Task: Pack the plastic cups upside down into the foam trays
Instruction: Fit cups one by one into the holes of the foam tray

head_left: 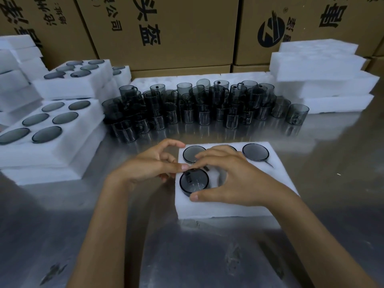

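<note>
Right hand (230,175) pinching smoky plastic cup (193,180) by its rim, left hand (153,163) fingertip-steadying; probably light, slick, rigid.

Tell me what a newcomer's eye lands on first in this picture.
First the two hands, left hand and right hand, meeting over a smoky cup going bottom-up into the near foam tray at centre. Behind it a dense cluster of loose cups crosses the metal table, with filled trays stacked at left.
</note>
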